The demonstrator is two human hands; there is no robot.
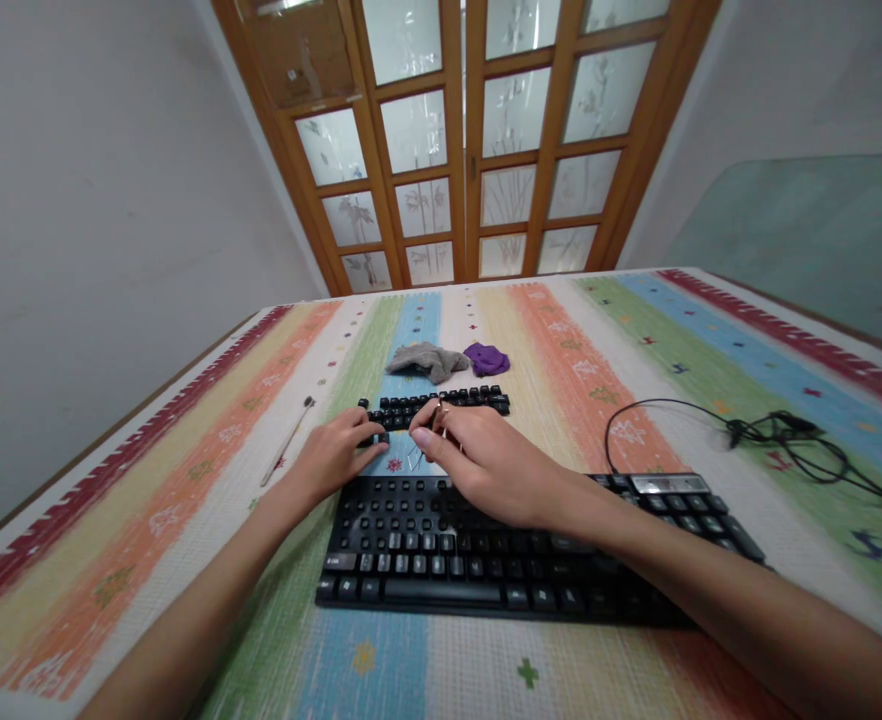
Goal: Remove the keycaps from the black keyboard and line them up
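A black keyboard [441,592] lies on the table before me, with its upper left rows stripped to bare key stems. Beyond it, loose black keycaps [478,397] are laid out in rows. My left hand [334,452] rests at the left end of these rows, thumb and forefinger closed about a black keycap [384,438]. Over the keyboard's back edge, my right hand [478,455] is closed on a thin tool whose wire loops stick out below the fingers, apparently a wire keycap puller [415,458]. Its handle is mostly hidden by the fingers.
A grey cloth [427,362] and a purple cloth [487,359] lie past the keycaps. To the left is a thin brush [288,440]. The keyboard's black cable [778,430] is bundled at the right. A striped tablecloth [208,440] covers the table.
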